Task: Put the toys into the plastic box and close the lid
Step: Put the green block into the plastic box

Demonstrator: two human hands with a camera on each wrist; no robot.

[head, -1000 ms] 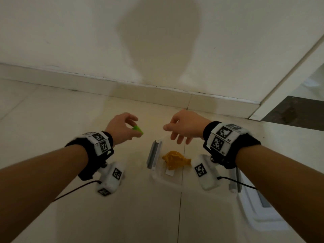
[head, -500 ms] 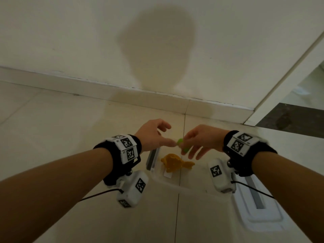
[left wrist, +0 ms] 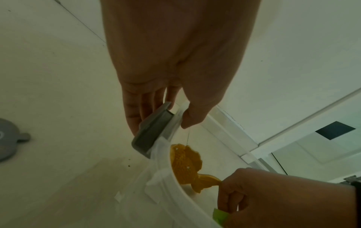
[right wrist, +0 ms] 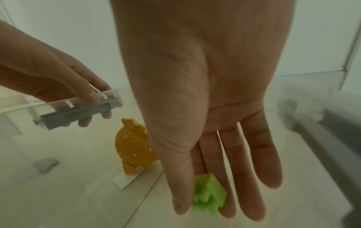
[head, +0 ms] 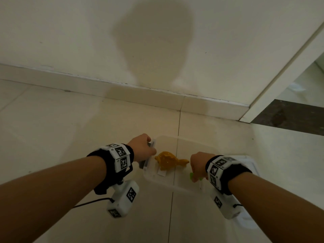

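A clear plastic box stands open on the tiled floor with an orange toy lying inside. My left hand grips the grey latch on the box's left rim, thumb on the inside and fingers outside. My right hand is low inside the box's right part and pinches a small green toy between thumb and fingers. In the head view only a sliver of the green toy shows below the hand. The white lid lies on the floor to the right of the box.
A grey round object lies on the floor left of the box. The wall and skirting board run behind the box. A door frame and a dark threshold are at the far right.
The green toy passed from my left hand to my right hand. My left hand moved onto the box's left latch, and my right hand went down into the box with the toy.
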